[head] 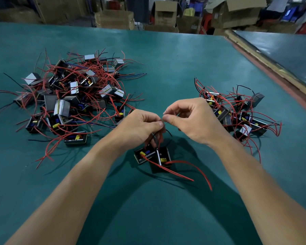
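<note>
In the head view, the left hand and right hand pinch thin dark wire ends just above two small black boxy transformers on the green table mat, where a tight, even twist likely serves best.

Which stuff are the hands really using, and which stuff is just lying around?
In the job:
left hand
right hand
wires that both hands pinch
two black blocks just below the hands

Just lying about:
big pile on the left
smaller pile on the right
cardboard boxes behind the table
</note>
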Available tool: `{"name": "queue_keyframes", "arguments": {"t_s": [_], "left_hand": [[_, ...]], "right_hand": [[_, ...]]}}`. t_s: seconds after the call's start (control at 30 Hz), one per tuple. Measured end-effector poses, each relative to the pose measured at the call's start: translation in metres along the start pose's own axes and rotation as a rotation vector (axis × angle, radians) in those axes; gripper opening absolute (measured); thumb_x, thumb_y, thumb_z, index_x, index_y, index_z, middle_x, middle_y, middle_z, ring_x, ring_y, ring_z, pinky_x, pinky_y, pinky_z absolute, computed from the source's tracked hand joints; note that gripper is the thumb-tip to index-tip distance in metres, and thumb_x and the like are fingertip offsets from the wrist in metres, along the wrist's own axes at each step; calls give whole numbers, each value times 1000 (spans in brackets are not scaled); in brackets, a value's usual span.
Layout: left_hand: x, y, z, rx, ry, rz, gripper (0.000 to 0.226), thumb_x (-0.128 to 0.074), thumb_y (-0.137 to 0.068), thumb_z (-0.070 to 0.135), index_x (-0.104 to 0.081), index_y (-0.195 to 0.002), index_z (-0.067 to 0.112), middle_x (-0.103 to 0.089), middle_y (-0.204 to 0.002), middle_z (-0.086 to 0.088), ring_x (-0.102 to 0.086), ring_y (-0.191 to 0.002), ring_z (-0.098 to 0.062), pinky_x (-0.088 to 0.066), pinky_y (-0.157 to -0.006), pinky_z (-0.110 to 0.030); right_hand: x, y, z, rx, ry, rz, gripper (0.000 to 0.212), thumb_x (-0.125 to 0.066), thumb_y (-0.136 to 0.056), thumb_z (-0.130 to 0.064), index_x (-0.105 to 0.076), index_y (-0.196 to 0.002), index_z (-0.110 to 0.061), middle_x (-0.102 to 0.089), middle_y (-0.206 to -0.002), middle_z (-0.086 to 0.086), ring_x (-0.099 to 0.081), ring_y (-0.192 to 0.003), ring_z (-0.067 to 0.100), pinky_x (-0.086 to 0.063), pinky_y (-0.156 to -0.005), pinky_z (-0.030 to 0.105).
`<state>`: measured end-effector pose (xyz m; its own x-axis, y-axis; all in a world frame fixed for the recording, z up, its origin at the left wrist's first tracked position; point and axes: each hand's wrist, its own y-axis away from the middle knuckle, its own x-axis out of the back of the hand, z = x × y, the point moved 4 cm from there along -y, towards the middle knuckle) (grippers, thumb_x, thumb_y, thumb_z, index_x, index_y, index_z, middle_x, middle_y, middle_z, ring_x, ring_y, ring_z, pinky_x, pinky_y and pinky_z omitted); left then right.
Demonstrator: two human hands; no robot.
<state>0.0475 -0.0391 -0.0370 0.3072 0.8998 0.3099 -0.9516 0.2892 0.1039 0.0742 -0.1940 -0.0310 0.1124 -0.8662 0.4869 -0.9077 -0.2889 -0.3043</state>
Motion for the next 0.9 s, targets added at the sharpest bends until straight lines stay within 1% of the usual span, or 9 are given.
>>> {"name": "queue_keyframes", "arguments": {"t_s": [0.2, 0.33, 0.43, 0.5, 0.63, 0.7, 0.77, 0.87, 0.9], "left_hand": [[1, -1, -2, -16, -24, 4, 22, -53, -98, 5, -66, -84, -5, -65, -60, -6, -58, -48, -16, -43, -47, -19], [0, 0, -3, -38, -19, 6, 22, -57, -96, 6, -67, -78, -1, -63, -58, -5, -55, -47, -15, -42, -45, -20], [3, 0, -3, -57, -34, 33, 19, -65, -92, 9, -70, -77, -3, -66, -59, -5, -54, -50, -16, -41, -46, -20], [4, 0, -3, -66, -47, 41, 18, -68, -90, 11, -72, -76, 0, -66, -59, -4, -53, -50, -15, -41, -48, -20], [3, 1, -3, -50, -30, 46, 19, -67, -90, 10, -72, -72, 5, -63, -55, -3, -52, -46, -10, -40, -46, -18], [3, 0, -2, -50, -32, 61, 21, -66, -90, 9, -70, -69, 8, -62, -54, -3, -52, -46, -12, -40, -46, -18], [4, 0, -2, -50, -19, 74, 22, -65, -90, 8, -69, -68, 9, -63, -55, -4, -53, -47, -15, -41, -48, -20], [6, -1, -1, -45, -24, 95, 22, -63, -91, 8, -69, -70, 9, -65, -57, -3, -55, -46, -15, -41, -45, -18], [6, -2, -2, -39, -41, 109, 22, -63, -92, 9, -70, -71, 10, -66, -58, -3, -56, -46, -15, -41, -45, -17]], "right_hand": [[0, 1, -2, -17, -28, -54, 13, -73, -88, -12, -75, -75, -15, -66, -61, -6, -53, -55, 5, -48, -55, 28], [1, 1, 0, -58, 36, -53, 16, -74, -88, -19, -74, -73, -14, -66, -61, 1, -53, -54, 7, -48, -57, 34], [-1, 1, 4, -86, 68, -46, 26, -74, -87, -25, -68, -65, -14, -58, -53, -3, -47, -50, 9, -40, -53, 29], [-2, 1, 4, -89, 69, -45, 28, -74, -87, -25, -66, -63, -14, -57, -52, -4, -46, -49, 9, -39, -52, 28], [-3, 1, 5, -87, 27, -36, 15, -76, -84, -16, -64, -75, -18, -63, -60, -3, -50, -51, 9, -43, -54, 29], [-2, 1, 3, -66, -12, -57, 17, -76, -83, -11, -62, -83, -21, -65, -63, -1, -50, -52, 13, -42, -53, 32], [-3, 1, 1, -36, -28, -78, 14, -75, -83, -10, -65, -82, -19, -66, -63, -2, -53, -52, 13, -45, -53, 33], [-3, 0, 0, -27, -16, -68, 12, -72, -85, -10, -71, -75, -16, -70, -64, -7, -58, -54, 4, -49, -55, 24], [-3, 0, 0, -35, -26, -59, 13, -72, -86, -9, -73, -75, -16, -72, -65, -7, -60, -55, 5, -51, -55, 25]]}}
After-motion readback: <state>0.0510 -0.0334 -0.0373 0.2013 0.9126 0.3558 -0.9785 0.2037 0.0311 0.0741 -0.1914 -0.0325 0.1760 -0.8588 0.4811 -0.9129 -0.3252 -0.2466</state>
